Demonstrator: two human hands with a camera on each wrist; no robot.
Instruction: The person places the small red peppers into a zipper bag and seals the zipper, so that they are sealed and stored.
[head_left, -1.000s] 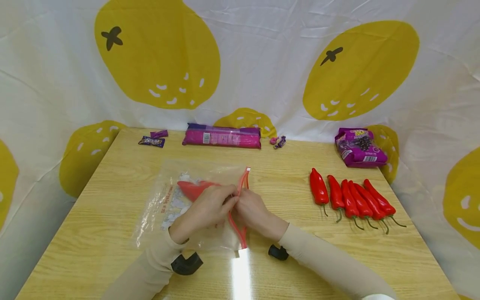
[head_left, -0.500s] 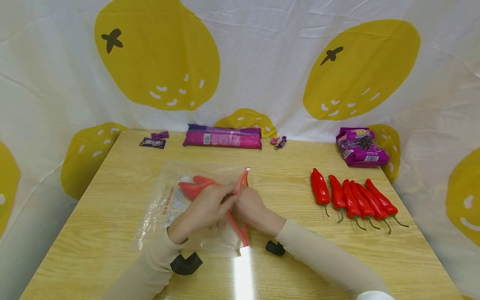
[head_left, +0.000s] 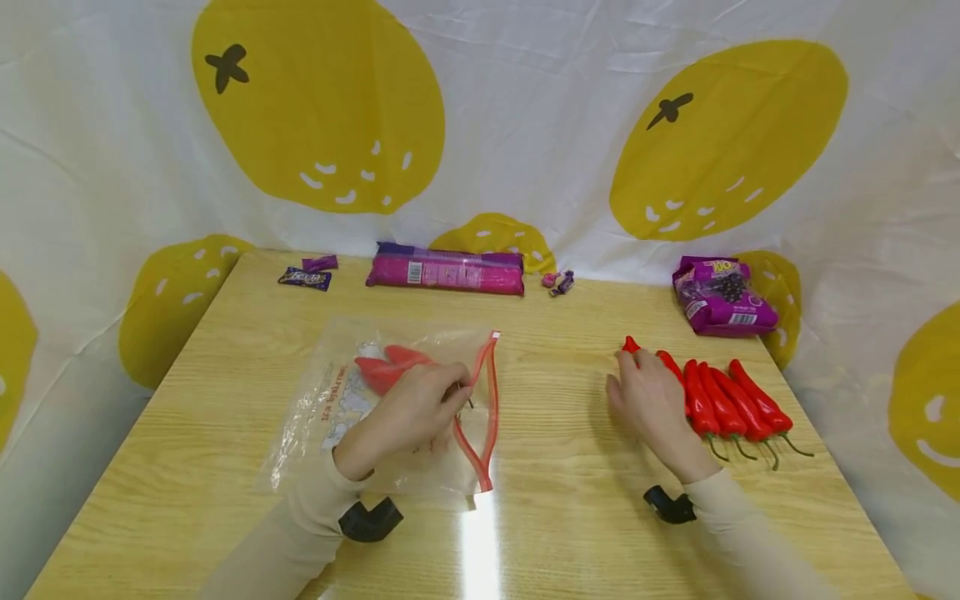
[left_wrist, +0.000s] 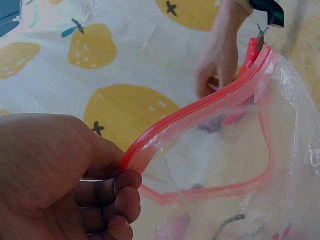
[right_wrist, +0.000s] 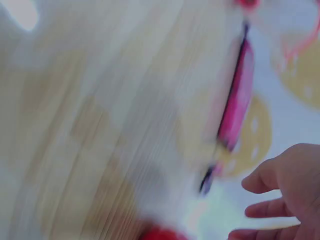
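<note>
A clear zip bag (head_left: 300, 450) with a red-edged mouth lies flat on the table, and red chili peppers (head_left: 378, 375) show through its plastic. My left hand (head_left: 416, 408) pinches the upper lip of the mouth between thumb and curled forefinger; the left wrist view shows the red zip strip (left_wrist: 172, 119) rising from that grip, with the mouth gaping. Over at the right, my right hand (head_left: 652, 408) hovers above the leftmost loose pepper (head_left: 631, 342), hiding most of it. In the blurred right wrist view its fingers (right_wrist: 270, 207) are spread apart, holding nothing.
More red peppers (head_left: 726, 404) lie in a row just right of my right hand. Along the back stand a long pink packet (head_left: 450, 271), small candies (head_left: 558, 283), wrapped bars (head_left: 305, 278) and a purple bag (head_left: 723, 298). A patterned cloth (head_left: 525, 125) hangs behind.
My right hand has left the bag's mouth and moved right to the loose peppers. The left hand keeps its pinch on the bag, whose mouth now shows a wider gap.
</note>
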